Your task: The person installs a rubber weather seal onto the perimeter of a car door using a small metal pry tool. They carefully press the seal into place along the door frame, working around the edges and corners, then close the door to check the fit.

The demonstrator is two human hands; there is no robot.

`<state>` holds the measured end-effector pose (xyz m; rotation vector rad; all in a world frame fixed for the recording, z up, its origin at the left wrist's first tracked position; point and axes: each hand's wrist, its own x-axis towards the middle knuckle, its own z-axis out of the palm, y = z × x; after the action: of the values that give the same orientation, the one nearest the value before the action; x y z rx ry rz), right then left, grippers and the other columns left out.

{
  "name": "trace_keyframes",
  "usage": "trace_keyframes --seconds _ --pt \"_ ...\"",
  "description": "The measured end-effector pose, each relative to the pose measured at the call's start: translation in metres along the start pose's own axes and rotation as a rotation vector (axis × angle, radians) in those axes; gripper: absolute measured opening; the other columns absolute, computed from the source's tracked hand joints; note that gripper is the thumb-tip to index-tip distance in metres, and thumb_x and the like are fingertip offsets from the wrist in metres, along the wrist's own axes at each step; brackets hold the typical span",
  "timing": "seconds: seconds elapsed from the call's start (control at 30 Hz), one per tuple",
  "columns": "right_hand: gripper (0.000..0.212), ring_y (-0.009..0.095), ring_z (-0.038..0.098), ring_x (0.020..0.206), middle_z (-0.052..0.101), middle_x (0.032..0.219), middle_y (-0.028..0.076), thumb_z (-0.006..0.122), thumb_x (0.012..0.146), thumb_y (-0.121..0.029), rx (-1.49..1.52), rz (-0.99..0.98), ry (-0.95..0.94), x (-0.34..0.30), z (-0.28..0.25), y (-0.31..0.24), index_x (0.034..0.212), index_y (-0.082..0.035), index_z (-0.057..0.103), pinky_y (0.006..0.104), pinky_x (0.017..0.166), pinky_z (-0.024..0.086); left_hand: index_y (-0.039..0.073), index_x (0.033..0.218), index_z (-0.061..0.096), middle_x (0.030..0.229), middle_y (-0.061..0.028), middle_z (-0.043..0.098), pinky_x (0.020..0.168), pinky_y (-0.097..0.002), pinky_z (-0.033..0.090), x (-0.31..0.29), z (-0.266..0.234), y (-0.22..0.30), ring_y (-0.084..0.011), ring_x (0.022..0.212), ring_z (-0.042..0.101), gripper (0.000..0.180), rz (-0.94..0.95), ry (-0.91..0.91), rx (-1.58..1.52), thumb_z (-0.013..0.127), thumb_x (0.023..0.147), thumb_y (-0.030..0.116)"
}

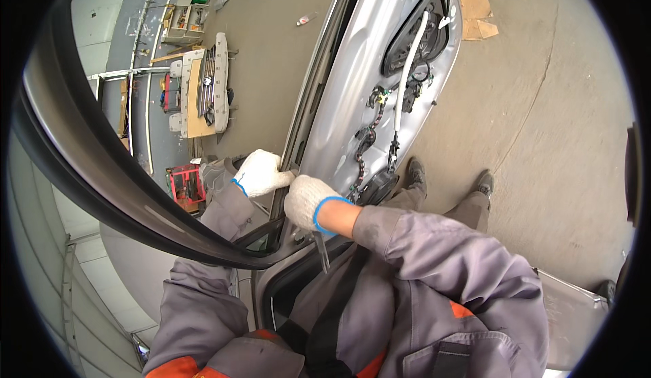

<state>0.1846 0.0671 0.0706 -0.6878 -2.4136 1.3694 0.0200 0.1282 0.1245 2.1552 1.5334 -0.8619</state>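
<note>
Silver car door (332, 137) stretches ahead of the fingers, its window edge (310, 106) right beside them; it should handle heavy and stiff, but the exposed wiring (366, 137) beyond the right fingers looks fragile, so hold the rigid edge. Left hand (260, 173) reaches to that edge, its grip unclear; right hand (306, 201) is clenched, seemingly around a flat grey tool (322, 252) jutting below.
</note>
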Motion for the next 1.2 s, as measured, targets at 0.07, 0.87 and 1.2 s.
trace_keyframes --seconds 0.07,0.87,1.2 --pt "0.023 0.037 0.073 0.094 0.074 0.097 0.023 0.065 0.080 -0.013 0.085 0.038 0.032 0.000 -0.001 0.003 0.096 -0.004 0.079 0.0427 0.080 0.059 0.001 0.080 0.073 0.067 -0.0261 0.062 0.066 -0.0477 0.051 0.003 -0.002 0.000 -0.0430 0.068 0.065 0.047 -0.021 -0.042 0.094 0.068 0.084 0.047" --pt "0.028 0.043 0.067 0.109 0.069 0.112 0.031 0.061 0.084 -0.014 0.312 0.194 0.085 0.000 0.023 -0.003 0.101 0.003 0.074 0.0467 0.091 0.056 0.004 0.080 0.074 0.074 -0.0242 0.066 0.069 -0.0510 0.052 -0.003 -0.002 0.011 -0.0421 0.074 0.066 0.042 -0.110 -0.015 0.156 0.065 0.083 0.045" --pt "0.029 0.045 0.066 0.101 0.067 0.097 0.033 0.058 0.088 -0.013 0.732 0.234 0.256 -0.013 0.041 0.018 0.110 0.007 0.063 0.0470 0.086 0.055 0.008 0.087 0.076 0.081 -0.0213 0.070 0.074 -0.0481 0.054 -0.018 0.008 0.020 -0.0403 0.081 0.069 0.032 -0.089 0.090 0.069 0.068 0.080 0.038"
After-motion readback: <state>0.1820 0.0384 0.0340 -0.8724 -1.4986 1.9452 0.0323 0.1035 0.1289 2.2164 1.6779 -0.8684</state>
